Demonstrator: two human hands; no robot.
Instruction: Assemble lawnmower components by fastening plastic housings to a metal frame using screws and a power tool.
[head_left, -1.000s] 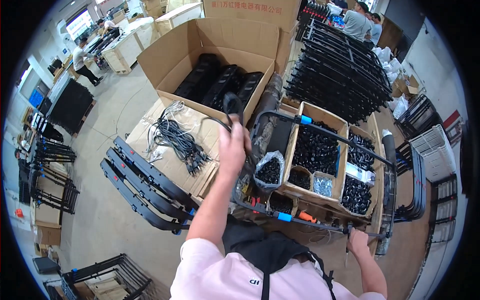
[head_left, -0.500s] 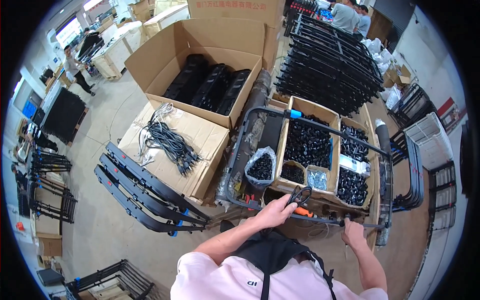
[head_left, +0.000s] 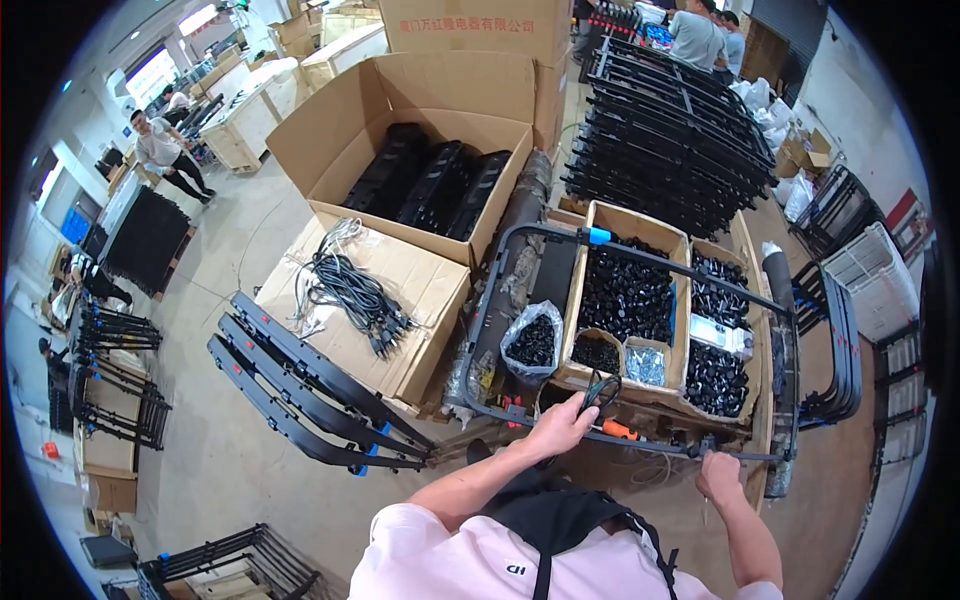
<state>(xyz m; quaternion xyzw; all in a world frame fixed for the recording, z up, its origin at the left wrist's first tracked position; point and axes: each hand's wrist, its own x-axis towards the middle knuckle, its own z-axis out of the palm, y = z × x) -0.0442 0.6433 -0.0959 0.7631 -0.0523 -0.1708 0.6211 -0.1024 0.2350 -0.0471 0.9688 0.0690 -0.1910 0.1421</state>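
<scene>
Left hand (head_left: 560, 425) has its grip closed on a small black cable loop (head_left: 601, 388); keep it snug. Right hand (head_left: 720, 477) looks wrapped around the black metal frame (head_left: 690, 270), so steady it there.

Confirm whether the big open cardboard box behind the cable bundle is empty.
No: the open cardboard box holds several long black parts lying side by side.
</scene>
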